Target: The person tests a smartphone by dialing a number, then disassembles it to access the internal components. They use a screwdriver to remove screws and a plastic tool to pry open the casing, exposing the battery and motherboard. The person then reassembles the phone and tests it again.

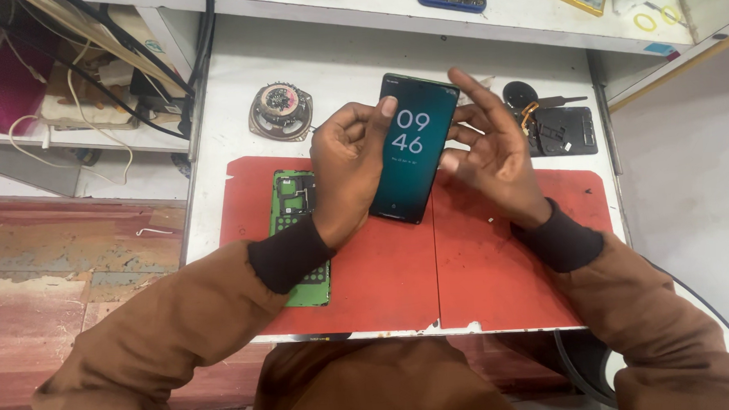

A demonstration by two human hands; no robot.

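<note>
Red mat (482, 282) covers most of the white bench (334, 63), and the black phone (414, 148) is held up over its far middle with the screen lit. Left hand (348, 171) is curled around the phone's left edge, thumb tip resting on the top left of the glass; its fingers go behind the phone so I can't see them. Right hand (493, 154) is on the right edge with fingers loosely spread, and how much it's actually gripping is hard to tell. A green phone frame (298, 232) lies on the mat's left, half hidden under the left wrist. Farther left sits a round speaker (280, 110); the dark plate (566, 130) on the right is partly blocked by the right hand.
</note>
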